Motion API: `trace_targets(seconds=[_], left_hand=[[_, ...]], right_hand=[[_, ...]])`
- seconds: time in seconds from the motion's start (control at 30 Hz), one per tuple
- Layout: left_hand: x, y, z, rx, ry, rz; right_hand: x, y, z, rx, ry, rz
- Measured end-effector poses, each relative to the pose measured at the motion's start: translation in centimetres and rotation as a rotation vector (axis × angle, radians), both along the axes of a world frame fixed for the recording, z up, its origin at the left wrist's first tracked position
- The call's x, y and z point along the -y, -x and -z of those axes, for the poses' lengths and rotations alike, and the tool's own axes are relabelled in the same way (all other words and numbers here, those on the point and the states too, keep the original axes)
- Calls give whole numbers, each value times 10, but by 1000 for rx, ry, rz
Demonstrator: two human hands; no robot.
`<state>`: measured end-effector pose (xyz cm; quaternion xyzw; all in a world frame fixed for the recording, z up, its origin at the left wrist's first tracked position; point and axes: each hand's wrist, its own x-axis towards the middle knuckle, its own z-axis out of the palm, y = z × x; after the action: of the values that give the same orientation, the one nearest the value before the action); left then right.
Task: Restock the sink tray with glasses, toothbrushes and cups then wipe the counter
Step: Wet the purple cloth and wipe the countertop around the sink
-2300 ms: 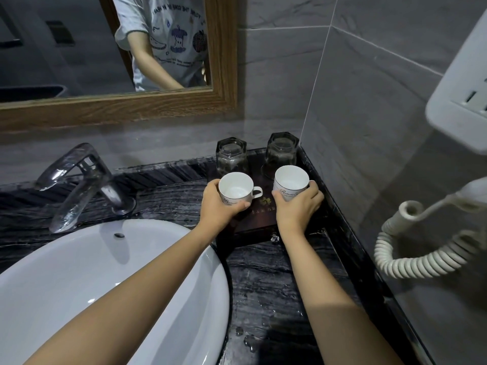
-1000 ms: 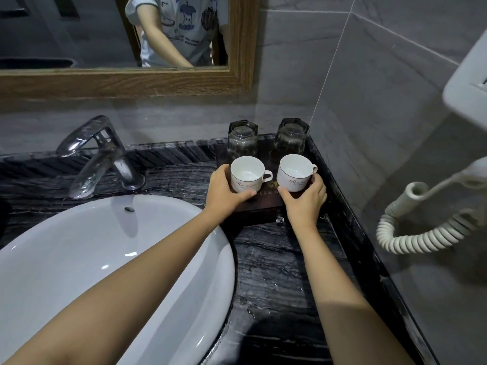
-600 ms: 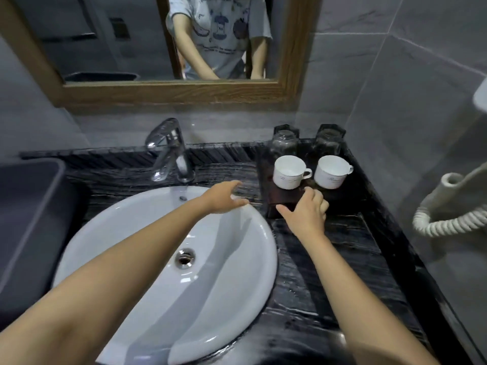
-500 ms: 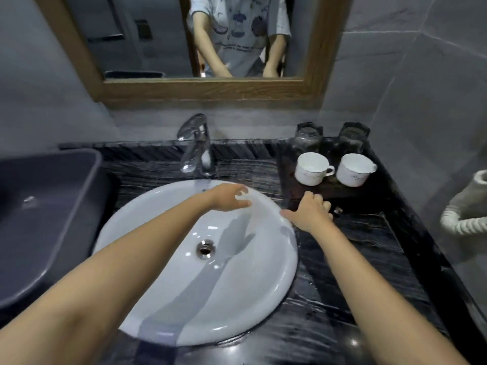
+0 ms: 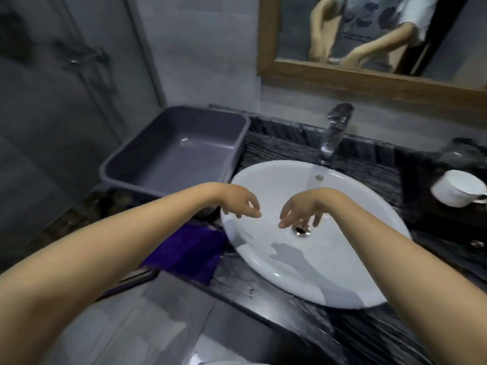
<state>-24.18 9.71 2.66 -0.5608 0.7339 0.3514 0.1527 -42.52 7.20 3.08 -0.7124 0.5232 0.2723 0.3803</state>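
My left hand (image 5: 238,204) and my right hand (image 5: 303,210) hang above the white sink basin (image 5: 355,280), fingers loosely bent, holding nothing. A white cup (image 5: 457,188) stands on the dark tray (image 5: 421,204) at the far right, with a blurred glass (image 5: 459,152) behind it. A purple cloth (image 5: 189,252) lies on the black counter (image 5: 276,291), left of the basin and under my left forearm. The rest of the tray is cut off by the frame edge.
A grey plastic tub (image 5: 126,172) with nothing in it sits on the counter at the left. A chrome faucet (image 5: 333,130) stands behind the basin. A wood-framed mirror (image 5: 342,75) hangs above. The counter's front edge runs below my arms.
Both hands let go of the two white cups on the tray and drew back left over the basin. The view swung left, bringing the grey tub and purple cloth into sight.
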Motion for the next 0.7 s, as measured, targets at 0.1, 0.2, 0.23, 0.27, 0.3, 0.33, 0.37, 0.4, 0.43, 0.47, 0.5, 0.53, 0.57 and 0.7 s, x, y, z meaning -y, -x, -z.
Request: trace_targets(seconds=[0.1,0.2,0.23,0.27,0.3,0.33,0.37,0.4,0.43,0.47,0.5,0.53,0.57,0.7], left_hand=[[-29,-53,-4,-20,10,-73],[-59,-101,4,-30,5,-140],[-69,-115,10,13,21,-141],[-77,-128,18,67,43,-140],[-85,-140,29,111,70,-147],[-91,-150,41,133,108,-164],[-97,-159,54,139,160,-187],[-102,-165,66,122,220,-209],[-107,-169,78,92,260,-225],[-111,-170,89,57,277,-232],[-115,-169,99,29,281,-232],[-120,-169,107,6,287,-229],[-123,-168,114,-12,299,-231],[-131,-175,130,-89,362,-237]], right_hand=[[-8,-50,-1,60,-23,-95],[-21,-96,6,116,-14,-180],[-28,-110,10,147,9,-204],[-34,-122,16,173,55,-232],[-41,-133,24,184,128,-269],[-48,-143,35,181,214,-306],[-56,-151,48,175,293,-327],[-65,-158,62,173,350,-320],[-75,-162,78,170,397,-301],[-85,-165,92,166,451,-289],[-95,-165,104,158,508,-285],[-104,-165,114,158,570,-287],[-111,-163,123,175,624,-289],[-114,-154,133,335,622,-170]])
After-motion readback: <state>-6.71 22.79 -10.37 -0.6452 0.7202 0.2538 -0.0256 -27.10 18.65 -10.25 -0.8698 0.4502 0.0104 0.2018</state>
